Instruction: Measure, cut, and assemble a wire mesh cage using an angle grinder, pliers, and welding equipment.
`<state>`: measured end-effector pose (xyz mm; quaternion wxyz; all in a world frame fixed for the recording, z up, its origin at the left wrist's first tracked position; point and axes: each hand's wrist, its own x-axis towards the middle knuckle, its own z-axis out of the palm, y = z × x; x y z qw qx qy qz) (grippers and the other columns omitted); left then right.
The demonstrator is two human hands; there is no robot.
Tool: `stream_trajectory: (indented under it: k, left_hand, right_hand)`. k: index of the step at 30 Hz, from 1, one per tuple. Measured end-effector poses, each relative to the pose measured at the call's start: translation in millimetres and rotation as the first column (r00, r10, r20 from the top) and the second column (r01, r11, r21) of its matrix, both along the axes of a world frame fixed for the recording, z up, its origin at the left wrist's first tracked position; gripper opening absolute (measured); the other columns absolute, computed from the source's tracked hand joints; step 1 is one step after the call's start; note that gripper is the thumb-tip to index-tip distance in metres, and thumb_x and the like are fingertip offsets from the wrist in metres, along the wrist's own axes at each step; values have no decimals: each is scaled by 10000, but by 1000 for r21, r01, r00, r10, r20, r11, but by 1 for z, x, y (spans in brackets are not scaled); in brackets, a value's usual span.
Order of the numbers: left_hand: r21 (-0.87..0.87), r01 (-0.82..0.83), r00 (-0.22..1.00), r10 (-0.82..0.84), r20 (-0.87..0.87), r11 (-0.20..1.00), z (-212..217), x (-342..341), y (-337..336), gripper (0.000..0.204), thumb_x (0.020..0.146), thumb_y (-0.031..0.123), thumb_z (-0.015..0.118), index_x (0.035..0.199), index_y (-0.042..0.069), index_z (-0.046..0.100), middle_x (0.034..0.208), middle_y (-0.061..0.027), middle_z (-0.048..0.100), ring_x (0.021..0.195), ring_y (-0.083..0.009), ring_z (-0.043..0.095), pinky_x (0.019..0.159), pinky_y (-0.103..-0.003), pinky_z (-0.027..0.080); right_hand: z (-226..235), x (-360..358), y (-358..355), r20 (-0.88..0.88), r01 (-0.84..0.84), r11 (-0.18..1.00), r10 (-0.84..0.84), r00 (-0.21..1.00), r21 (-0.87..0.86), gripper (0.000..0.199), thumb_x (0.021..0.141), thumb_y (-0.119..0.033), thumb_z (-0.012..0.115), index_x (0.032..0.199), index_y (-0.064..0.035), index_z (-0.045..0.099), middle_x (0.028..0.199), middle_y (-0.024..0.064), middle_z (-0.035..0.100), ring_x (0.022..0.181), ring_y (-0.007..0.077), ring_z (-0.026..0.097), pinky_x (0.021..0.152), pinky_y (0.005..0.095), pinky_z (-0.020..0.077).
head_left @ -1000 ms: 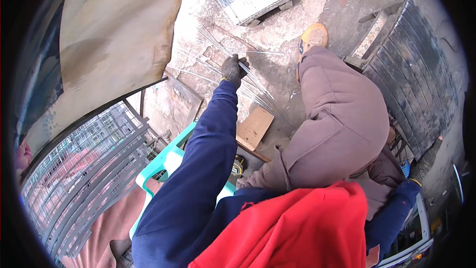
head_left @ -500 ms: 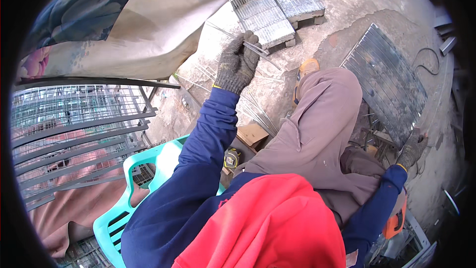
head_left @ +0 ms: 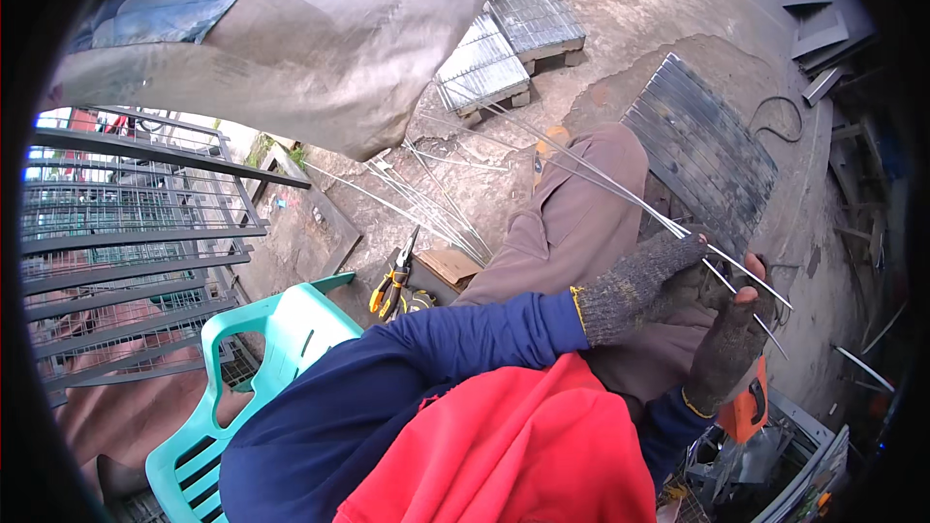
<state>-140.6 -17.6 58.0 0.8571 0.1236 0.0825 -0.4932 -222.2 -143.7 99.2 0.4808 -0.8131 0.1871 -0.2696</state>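
Observation:
Both my hands wear dark knitted gloves and meet over my right thigh around a few thin metal rods [head_left: 635,198]. My left hand [head_left: 644,281] is closed on the rods, which stretch far forward and to the left. Close beside it, my right hand [head_left: 731,339] has bare fingertips showing and pinches the rods near their close ends. Those ends stick out past the fingers, spread a little apart. Part of the right hand's grip is hidden by its own fingers.
Long-nose pliers [head_left: 395,281] and a tape measure [head_left: 417,301] lie left of my legs, near loose rods [head_left: 426,203] on the ground. A slatted metal panel [head_left: 702,150] lies ahead right. A turquoise chair [head_left: 228,368], metal grilles [head_left: 126,242] and an orange tool [head_left: 744,412] are near me.
My left hand has come down and right with the rods, from far ahead to over my thigh. My right hand has left the panel's edge and joined it at the rods.

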Motion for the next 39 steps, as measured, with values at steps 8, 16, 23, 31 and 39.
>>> stream_trajectory:
  k: [8, 16, 23, 31, 39]
  left_hand:
    - [-36, 101, 985, -105, -140, 994, -16, 16, 17, 284, 1005, 178, 561, 1235, 12, 582, 1117, -142, 675, 1003, -257, 693, 874, -352, 603]
    - [45, 59, 991, -53, -120, 997, -25, 36, 55, 232, 998, 194, 578, 1144, 29, 652, 985, -107, 705, 850, -213, 707, 758, -320, 611]
    - [190, 45, 997, -31, -76, 981, -33, 32, 52, 227, 1021, 211, 533, 1121, 42, 646, 899, -84, 701, 809, -196, 702, 718, -311, 609]
    - [146, 8, 998, 0, -59, 989, -46, 24, 47, 240, 1031, 203, 510, 1145, 27, 626, 962, -90, 695, 853, -207, 701, 793, -302, 601]
    - [-51, 42, 990, -49, -132, 998, -45, 21, 47, 294, 1039, 165, 470, 1205, -67, 540, 1166, -219, 648, 1106, -337, 653, 931, -338, 576]
  right_hand:
    - [20, -5, 17, -277, 263, 962, -233, 932, 75, 342, 1052, -294, 468, 1056, 12, 619, 929, 37, 602, 823, 153, 551, 751, 267, 442]
    - [6, -23, -12, -80, 73, 943, -104, 991, -325, 257, 1048, -178, 458, 1054, 28, 610, 947, 114, 614, 822, 199, 587, 757, 322, 478]
    - [-6, 0, 11, 4, 0, 963, -1, 1000, 268, 393, 864, -45, 717, 1233, 7, 595, 983, 10, 598, 805, 70, 526, 722, 206, 437]
    - [-20, 6, 27, -41, -185, 826, 243, 969, 532, 573, 858, 45, 660, 1392, -3, 459, 897, 3, 613, 782, 63, 556, 723, 207, 456]
    - [-53, 13, 33, -128, -61, 938, 110, 986, 340, 324, 951, -241, 665, 1152, 13, 658, 939, 12, 641, 807, 85, 542, 745, 240, 444]
